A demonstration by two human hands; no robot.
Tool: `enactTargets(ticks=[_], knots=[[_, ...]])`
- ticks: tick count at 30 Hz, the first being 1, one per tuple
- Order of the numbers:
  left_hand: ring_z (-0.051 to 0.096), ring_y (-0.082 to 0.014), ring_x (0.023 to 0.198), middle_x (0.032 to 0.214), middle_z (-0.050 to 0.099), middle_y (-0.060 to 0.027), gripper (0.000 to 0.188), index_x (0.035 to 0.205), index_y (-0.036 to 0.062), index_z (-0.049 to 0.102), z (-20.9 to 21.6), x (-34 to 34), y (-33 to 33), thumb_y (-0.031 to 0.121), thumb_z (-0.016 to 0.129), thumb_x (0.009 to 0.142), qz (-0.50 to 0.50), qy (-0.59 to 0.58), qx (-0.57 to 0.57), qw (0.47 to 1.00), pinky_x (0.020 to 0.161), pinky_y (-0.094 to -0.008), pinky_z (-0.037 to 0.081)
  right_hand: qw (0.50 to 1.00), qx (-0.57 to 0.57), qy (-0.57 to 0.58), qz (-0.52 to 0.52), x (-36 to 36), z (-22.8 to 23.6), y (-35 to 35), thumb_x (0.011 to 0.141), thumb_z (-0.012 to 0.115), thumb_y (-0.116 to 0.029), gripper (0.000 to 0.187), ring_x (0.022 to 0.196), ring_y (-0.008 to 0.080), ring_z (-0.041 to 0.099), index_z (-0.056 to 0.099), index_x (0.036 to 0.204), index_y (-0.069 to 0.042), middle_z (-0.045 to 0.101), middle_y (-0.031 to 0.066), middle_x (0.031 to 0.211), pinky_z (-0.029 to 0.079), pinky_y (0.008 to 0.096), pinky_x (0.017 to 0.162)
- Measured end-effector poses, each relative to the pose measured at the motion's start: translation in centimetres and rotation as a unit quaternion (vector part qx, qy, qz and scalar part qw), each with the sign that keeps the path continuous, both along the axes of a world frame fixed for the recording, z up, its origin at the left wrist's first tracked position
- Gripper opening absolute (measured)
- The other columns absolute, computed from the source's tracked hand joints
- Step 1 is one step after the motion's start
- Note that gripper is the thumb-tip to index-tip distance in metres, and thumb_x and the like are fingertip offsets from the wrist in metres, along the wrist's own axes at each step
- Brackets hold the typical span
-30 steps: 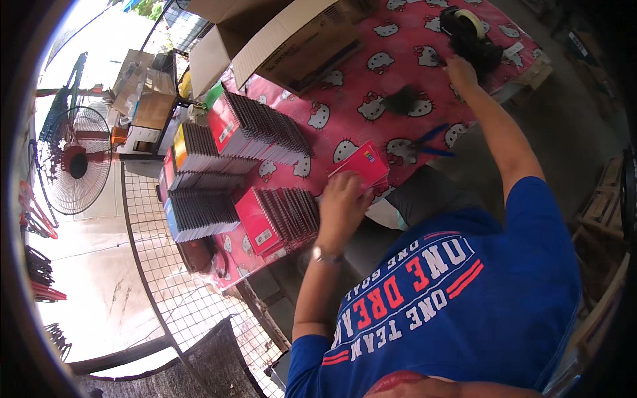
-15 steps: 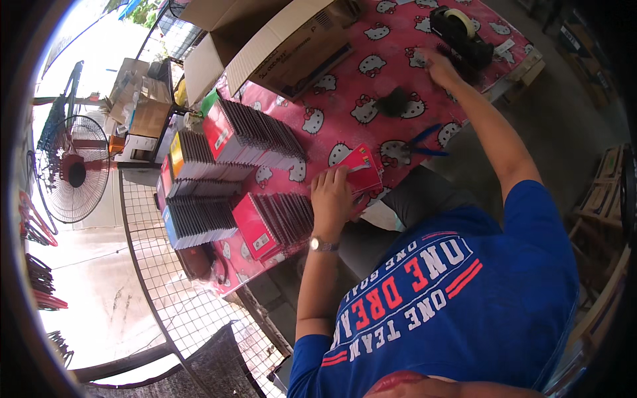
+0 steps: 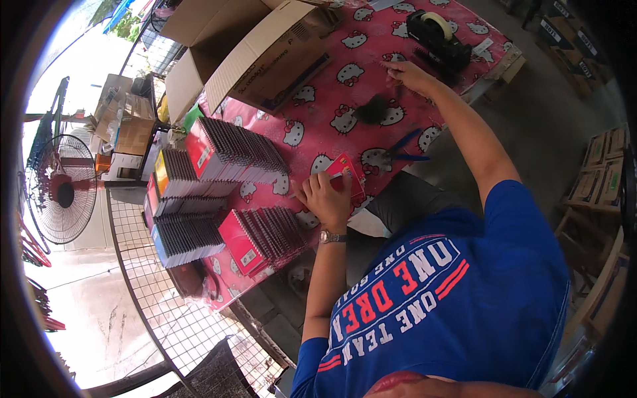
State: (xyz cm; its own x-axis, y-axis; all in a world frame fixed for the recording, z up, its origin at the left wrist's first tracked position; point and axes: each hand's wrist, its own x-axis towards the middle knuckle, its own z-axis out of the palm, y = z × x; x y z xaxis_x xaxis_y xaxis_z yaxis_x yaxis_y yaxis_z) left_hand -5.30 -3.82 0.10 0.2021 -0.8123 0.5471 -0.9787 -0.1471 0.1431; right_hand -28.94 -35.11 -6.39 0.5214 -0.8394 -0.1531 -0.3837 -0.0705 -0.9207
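A red-covered notebook [image 3: 347,174] lies near the table's front edge. My left hand [image 3: 325,199], with a watch on its wrist, is at the notebook's left side, its fingers spread and the thumb over the cover. Farther right, my right hand [image 3: 411,77] is stretched out low over the table, left of the tape dispenser [image 3: 434,36]. Its index finger points out, and I see nothing held in it. Blue-handled pliers [image 3: 410,147] lie right of the notebook. Beyond the notebook sits a small dark tuft [image 3: 373,110] whose kind I cannot make out.
Stacks of spiral-bound notebooks stand at the left, including a red stack [image 3: 262,239] and a taller one [image 3: 235,149]. Behind them is an open cardboard box [image 3: 285,69]. A pink patterned cloth [image 3: 332,79] covers the table. A fan [image 3: 63,192] stands at far left.
My right hand has left the dark strip beside the tape dispenser and moved left, its fingers now extended. My left hand's fingers have spread apart at the notebook. The whole view has shifted slightly.
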Motion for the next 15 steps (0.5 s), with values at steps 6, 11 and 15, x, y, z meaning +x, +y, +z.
enactTargets(ticks=[6,11,15], knots=[[0.057,-0.0293,0.088,0.086,0.061,-0.0089,0.028,0.083,0.0075,0.057,-0.1,0.1,0.6,0.033,0.069,0.082,-0.023,-0.009,0.006,1.0,0.106,-0.0522,0.031,0.957,0.143,-0.247,-0.052,0.7,1.6,1.5,0.101,0.049,-0.021,0.054,0.084,0.0117,0.057,0.031,0.15,-0.01,0.064,0.0058,0.115,0.048,0.0282,0.078],[0.057,-0.0292,0.09,0.087,0.061,-0.0084,0.026,0.086,0.0072,0.058,0.1,0.2,0.5,0.031,0.068,0.084,-0.028,-0.001,0.017,0.999,0.104,-0.0508,0.032,0.97,-0.207,0.118,0.056,2.0,1.6,1.3,0.094,0.057,-0.021,0.054,0.105,0.0333,0.062,0.041,0.141,-0.003,0.06,0.0172,0.125,0.049,0.046,0.089],[0.056,-0.0288,0.091,0.089,0.061,-0.0085,0.027,0.087,0.0082,0.057,0.1,0.3,0.5,0.033,0.066,0.086,-0.03,0.004,0.014,0.999,0.106,-0.0518,0.03,0.922,-0.225,0.234,-0.213,2.7,1.1,2.4,0.09,0.061,-0.021,0.043,0.111,0.0404,0.058,0.05,0.127,0.0,0.056,0.0257,0.127,0.048,0.0484,0.092]])
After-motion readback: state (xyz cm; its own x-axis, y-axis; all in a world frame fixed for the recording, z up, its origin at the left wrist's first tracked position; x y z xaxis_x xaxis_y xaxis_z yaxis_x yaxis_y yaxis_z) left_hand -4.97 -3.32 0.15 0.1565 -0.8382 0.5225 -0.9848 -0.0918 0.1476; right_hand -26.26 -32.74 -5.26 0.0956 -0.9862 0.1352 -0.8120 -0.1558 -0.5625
